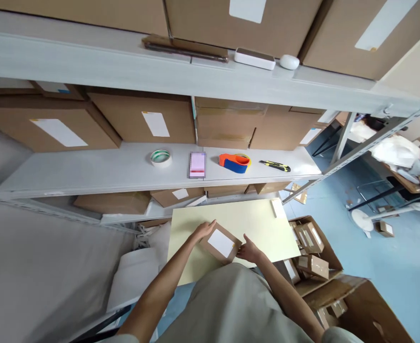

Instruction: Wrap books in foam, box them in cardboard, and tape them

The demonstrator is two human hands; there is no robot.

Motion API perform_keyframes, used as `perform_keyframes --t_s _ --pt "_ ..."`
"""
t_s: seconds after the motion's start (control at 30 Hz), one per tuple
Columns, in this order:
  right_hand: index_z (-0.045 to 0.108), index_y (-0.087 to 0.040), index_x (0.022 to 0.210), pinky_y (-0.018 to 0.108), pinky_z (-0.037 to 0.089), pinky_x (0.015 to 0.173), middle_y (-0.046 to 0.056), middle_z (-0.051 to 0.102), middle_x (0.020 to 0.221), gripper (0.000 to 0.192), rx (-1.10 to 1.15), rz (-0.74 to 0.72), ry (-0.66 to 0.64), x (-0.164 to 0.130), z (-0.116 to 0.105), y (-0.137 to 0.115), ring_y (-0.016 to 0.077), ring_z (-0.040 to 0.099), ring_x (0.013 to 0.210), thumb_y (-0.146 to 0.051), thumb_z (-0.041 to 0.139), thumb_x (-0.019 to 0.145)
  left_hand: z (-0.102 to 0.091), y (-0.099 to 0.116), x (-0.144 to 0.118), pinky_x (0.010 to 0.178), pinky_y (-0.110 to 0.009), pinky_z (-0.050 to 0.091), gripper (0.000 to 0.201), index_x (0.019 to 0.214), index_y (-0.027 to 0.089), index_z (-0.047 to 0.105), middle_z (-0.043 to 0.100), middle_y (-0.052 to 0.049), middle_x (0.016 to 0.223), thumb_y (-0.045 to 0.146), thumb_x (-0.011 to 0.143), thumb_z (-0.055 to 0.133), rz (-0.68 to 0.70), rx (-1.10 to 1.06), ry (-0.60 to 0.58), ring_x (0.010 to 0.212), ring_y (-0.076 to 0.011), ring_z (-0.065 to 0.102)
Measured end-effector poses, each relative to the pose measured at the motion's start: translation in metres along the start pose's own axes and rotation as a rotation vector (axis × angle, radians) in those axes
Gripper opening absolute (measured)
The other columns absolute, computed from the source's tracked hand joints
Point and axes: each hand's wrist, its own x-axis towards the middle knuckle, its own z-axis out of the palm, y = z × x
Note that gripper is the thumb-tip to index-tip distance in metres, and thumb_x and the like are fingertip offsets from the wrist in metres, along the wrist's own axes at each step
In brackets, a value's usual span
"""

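A small brown cardboard box (213, 251) with a white label (221, 243) on its upper face is tilted on the pale yellow tabletop (258, 224). My left hand (203, 230) grips its far left corner, fingers along the edge. At the right corner, my right hand (249, 250) has its fingers curled against the box, with the thumb raised. The undersides of both hands are hidden.
Above the tabletop, a grey shelf (131, 164) bears a tape roll (161, 158), a phone-like device (197, 165), an orange-and-blue tape dispenser (235, 163) and a utility knife (275, 166). Large cartons line the shelves. Right of the tabletop, an open carton (367, 305) holds small boxes.
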Motion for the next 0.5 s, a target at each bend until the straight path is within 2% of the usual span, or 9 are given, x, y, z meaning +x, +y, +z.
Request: perform_keyframes --t_s 0.1,0.17,0.27,0.4,0.5 --pt "0.068 -0.018 0.109 0.047 0.068 0.099 0.019 0.074 0.108 0.068 0.061 0.0 0.051 0.007 0.0 -0.006 0.035 0.08 0.112 -0.084 0.053 0.101 -0.002 0.011 0.001 0.092 -0.038 0.061 0.059 0.081 0.026 0.075 0.086 -0.017 0.097 0.068 0.111 0.045 0.037 -0.023 0.024 0.106 -0.0385 0.084" --pt "0.068 -0.02 0.102 0.043 0.065 0.108 0.02 0.077 0.114 0.065 0.093 -0.142 0.082 0.009 -0.007 -0.016 0.0324 0.08 0.119 -0.082 0.051 0.105 -0.004 0.017 -0.001 0.093 -0.037 0.06 0.058 0.091 0.026 0.077 0.087 -0.017 0.106 0.069 0.111 0.044 0.041 -0.069 0.099 0.113 -0.0376 0.083" --pt "0.07 -0.02 0.103 0.044 0.061 0.115 0.019 0.081 0.121 0.065 0.097 -0.378 0.138 0.009 -0.022 -0.029 0.0312 0.079 0.123 -0.083 0.053 0.103 -0.004 0.022 -0.01 0.09 -0.033 0.059 0.054 0.095 0.025 0.078 0.087 -0.012 0.103 0.064 0.113 0.045 0.083 -0.202 0.198 0.109 -0.0334 0.082" --pt "0.071 -0.019 0.106 0.043 0.064 0.107 0.021 0.082 0.123 0.075 0.026 -0.537 0.235 0.014 -0.034 -0.034 0.0332 0.08 0.121 -0.092 0.059 0.093 0.011 0.024 -0.029 0.093 -0.029 0.06 0.039 0.111 0.022 0.082 0.089 -0.011 0.118 0.052 0.109 0.058 0.108 -0.405 0.304 0.116 -0.0298 0.083" --pt "0.069 -0.02 0.101 0.039 0.065 0.091 0.022 0.083 0.113 0.085 -0.07 -0.54 0.321 0.023 -0.036 -0.029 0.0341 0.081 0.112 -0.101 0.049 0.09 0.025 0.019 -0.042 0.095 -0.031 0.061 0.034 0.115 0.021 0.085 0.089 -0.012 0.12 0.046 0.106 0.064 0.068 -0.439 0.322 0.115 -0.0301 0.084"
